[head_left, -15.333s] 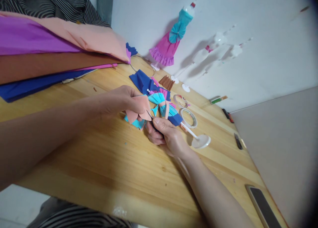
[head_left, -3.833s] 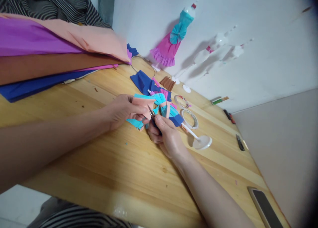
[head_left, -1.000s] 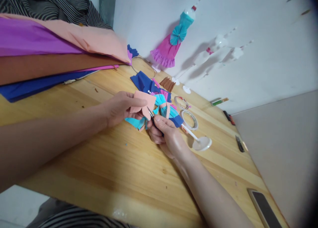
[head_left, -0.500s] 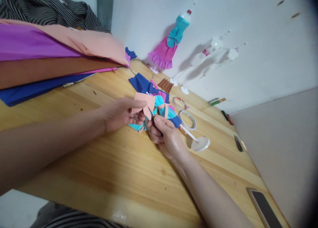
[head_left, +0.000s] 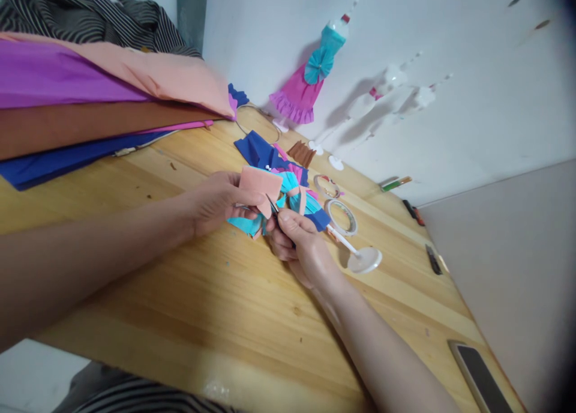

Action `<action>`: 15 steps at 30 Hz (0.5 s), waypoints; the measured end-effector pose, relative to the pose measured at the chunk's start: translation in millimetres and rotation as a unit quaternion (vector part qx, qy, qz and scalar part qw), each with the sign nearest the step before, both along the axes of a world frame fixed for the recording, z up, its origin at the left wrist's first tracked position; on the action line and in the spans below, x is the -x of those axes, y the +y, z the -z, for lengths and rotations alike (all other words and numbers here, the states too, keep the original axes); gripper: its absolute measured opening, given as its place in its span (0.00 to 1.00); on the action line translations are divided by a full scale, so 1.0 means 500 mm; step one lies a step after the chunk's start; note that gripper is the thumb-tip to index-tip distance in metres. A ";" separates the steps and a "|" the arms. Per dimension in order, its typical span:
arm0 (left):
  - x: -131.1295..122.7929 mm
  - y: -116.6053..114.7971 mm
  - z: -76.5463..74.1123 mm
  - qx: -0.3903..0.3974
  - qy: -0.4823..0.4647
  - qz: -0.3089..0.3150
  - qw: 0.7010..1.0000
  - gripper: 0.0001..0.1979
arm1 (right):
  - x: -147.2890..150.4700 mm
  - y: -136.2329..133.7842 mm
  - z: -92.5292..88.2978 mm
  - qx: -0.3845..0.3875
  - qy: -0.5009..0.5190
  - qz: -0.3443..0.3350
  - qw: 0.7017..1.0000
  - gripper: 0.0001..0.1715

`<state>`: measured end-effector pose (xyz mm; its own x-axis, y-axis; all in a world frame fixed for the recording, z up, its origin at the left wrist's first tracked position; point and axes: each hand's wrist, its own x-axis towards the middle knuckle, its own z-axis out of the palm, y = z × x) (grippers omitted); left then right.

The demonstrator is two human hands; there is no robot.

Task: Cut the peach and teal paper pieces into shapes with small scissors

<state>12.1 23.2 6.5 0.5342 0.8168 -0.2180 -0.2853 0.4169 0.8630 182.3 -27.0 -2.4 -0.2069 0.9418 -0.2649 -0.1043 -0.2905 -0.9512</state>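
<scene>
Between thumb and fingers, my left hand [head_left: 225,200] pinches a piece of peach crepe paper [head_left: 258,183], held just above the table. My right hand [head_left: 297,236] is wrapped round a small pair of scissors [head_left: 273,208], whose handles are mostly hidden by the fingers. The blades lie at the lower right edge of the peach paper. Under and beyond the hands are turquoise paper scraps [head_left: 245,224], a gathered turquoise and peach paper piece [head_left: 303,200] and dark blue paper [head_left: 256,150]. A white stand with a round base [head_left: 364,260] lies tipped over beside my right hand.
Rolls of tape [head_left: 341,217] lie right of the scraps. Large folded paper sheets [head_left: 180,83] cover the left. A doll form in a turquoise and pink paper dress [head_left: 299,92] stands by the wall near bare bottle forms [head_left: 362,105]. A cutter [head_left: 433,259] and a phone [head_left: 481,374] lie right.
My left hand has shifted its hold on the peach paper, whose face now shows flatter and whose cut flaps are less visible. The scissors stay at its edge.
</scene>
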 end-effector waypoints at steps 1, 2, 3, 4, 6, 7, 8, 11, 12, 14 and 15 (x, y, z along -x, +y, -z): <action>0.000 0.000 0.000 0.001 -0.001 -0.004 1.000 0.02 | 0.000 0.000 0.000 0.000 -0.002 -0.002 1.000 0.21; 0.000 0.000 0.000 0.002 0.000 -0.011 1.000 0.02 | 0.000 0.000 -0.001 -0.001 -0.003 -0.003 1.000 0.21; 0.000 0.000 0.000 0.003 0.001 -0.017 1.000 0.02 | 0.000 0.000 -0.001 -0.001 -0.003 -0.004 1.000 0.21; 0.000 -0.001 0.000 0.001 0.002 -0.017 1.000 0.02 | 0.000 0.001 -0.002 -0.001 -0.002 -0.004 1.000 0.21; -0.001 -0.002 -0.002 -0.007 0.002 -0.014 1.000 0.02 | 0.000 0.001 -0.002 0.001 0.001 -0.005 1.000 0.21; -0.002 -0.002 -0.003 -0.011 0.001 -0.011 1.000 0.02 | 0.001 0.002 -0.001 0.003 0.001 -0.004 1.000 0.21; -0.002 -0.002 -0.003 -0.013 0.000 -0.007 1.000 0.01 | 0.001 0.002 -0.001 0.004 0.001 -0.004 1.000 0.21; -0.005 0.001 -0.002 -0.014 -0.002 -0.003 1.000 0.01 | 0.000 0.002 0.001 0.004 -0.001 -0.004 1.000 0.21; -0.005 0.003 0.000 -0.014 -0.001 -0.004 1.000 0.01 | -0.001 0.002 0.001 0.004 -0.002 -0.004 1.000 0.22; -0.005 0.006 0.002 -0.022 0.003 -0.004 1.000 0.01 | -0.001 0.002 0.001 0.002 -0.004 -0.005 1.000 0.22; -0.005 0.006 0.002 -0.030 0.006 -0.004 1.000 0.01 | -0.002 0.002 0.001 0.001 -0.005 -0.007 1.000 0.22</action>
<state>14.6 26.5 5.6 0.5261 0.8325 -0.1739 -0.2778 0.3615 0.8900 183.1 -25.9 -3.1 -0.2171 0.9384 -0.2688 -0.0902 -0.2934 -0.9517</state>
